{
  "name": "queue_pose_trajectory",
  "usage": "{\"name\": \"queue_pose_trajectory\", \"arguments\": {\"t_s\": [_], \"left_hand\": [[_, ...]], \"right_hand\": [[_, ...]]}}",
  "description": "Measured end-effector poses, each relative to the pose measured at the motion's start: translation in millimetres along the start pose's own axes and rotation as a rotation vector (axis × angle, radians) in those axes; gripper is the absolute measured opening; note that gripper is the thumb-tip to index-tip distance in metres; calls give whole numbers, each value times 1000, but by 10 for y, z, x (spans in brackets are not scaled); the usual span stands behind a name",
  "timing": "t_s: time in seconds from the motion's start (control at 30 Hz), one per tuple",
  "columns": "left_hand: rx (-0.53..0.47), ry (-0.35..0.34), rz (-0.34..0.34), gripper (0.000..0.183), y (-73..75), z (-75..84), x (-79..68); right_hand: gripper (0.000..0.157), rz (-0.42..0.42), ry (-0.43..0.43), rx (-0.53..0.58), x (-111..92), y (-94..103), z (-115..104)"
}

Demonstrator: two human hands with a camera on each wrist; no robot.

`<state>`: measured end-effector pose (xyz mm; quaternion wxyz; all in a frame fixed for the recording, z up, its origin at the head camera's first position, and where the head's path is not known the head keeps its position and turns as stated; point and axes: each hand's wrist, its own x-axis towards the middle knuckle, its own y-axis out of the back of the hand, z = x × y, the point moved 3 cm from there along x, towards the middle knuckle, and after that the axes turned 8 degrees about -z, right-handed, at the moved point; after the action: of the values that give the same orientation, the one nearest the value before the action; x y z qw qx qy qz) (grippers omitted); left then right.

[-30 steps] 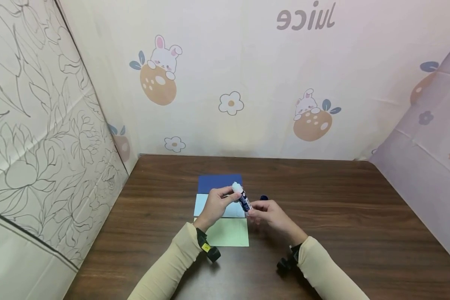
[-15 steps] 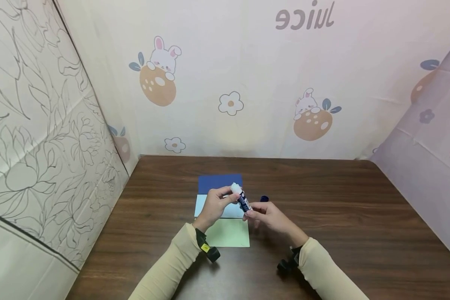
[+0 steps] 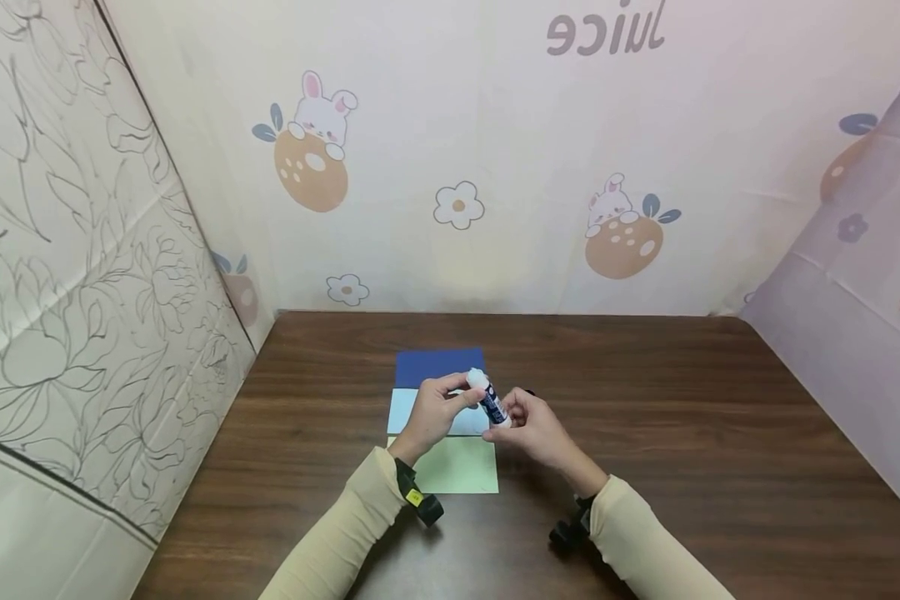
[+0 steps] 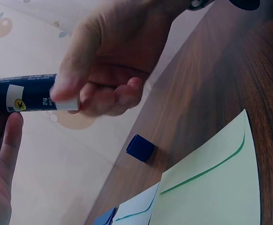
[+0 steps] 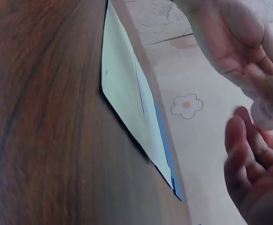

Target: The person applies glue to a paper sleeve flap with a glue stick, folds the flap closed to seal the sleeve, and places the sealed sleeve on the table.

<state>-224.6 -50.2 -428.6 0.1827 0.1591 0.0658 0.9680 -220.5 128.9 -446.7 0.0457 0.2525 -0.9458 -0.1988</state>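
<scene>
A glue stick (image 3: 495, 407) with a dark blue label is held tilted above the envelopes, its white end up and to the left. My left hand (image 3: 429, 414) pinches it near that white end. At the lower end, the thumb and curled fingers of my right hand (image 3: 537, 433) are around the white base (image 5: 265, 115). The thumb looks blurred over the label's edge in the left wrist view. Below lie a pale green envelope (image 3: 457, 467), a light blue envelope (image 3: 401, 410) and a dark blue envelope (image 3: 435, 367), lined up front to back.
A dark blue cap (image 4: 140, 148) stands on the wooden table (image 3: 645, 383) beyond my right hand, mostly hidden in the head view. Printed cloth (image 3: 465, 100) hangs behind the table and at both sides. A camera is strapped to each wrist.
My right fingers have shifted around the glue stick's base, with the thumb and index finger now wider apart. The cap has become mostly covered by the right hand. The envelopes stay put.
</scene>
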Motion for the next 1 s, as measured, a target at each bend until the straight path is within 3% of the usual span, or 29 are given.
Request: {"name": "queue_pose_trajectory", "arguments": {"t_s": [0.17, 0.27, 0.37, 0.53, 0.67, 0.8, 1.0], "left_hand": [[-50, 4, 6, 25, 32, -50, -2], [-74, 6, 6, 26, 45, -60, -7], [-79, 0, -12, 27, 45, -57, -4], [-63, -20, -29, 27, 32, -31, -3], [-26, -36, -30, 30, 23, 4, -7], [-16, -33, -7, 29, 33, -10, -2], [-77, 6, 42, 30, 79, -53, -11]], "right_hand": [[32, -246, 97, 78, -7, 34, -45], [34, -322, 121, 107, -5, 63, -40], [33, -273, 91, 91, 0, 83, -10], [23, -37, 62, -63, 7, 58, -6], [33, 91, 54, -144, 9, 2, -41], [33, 45, 36, -75, 11, -17, -59], [24, -198, 102, 41, -6, 22, -60]]}}
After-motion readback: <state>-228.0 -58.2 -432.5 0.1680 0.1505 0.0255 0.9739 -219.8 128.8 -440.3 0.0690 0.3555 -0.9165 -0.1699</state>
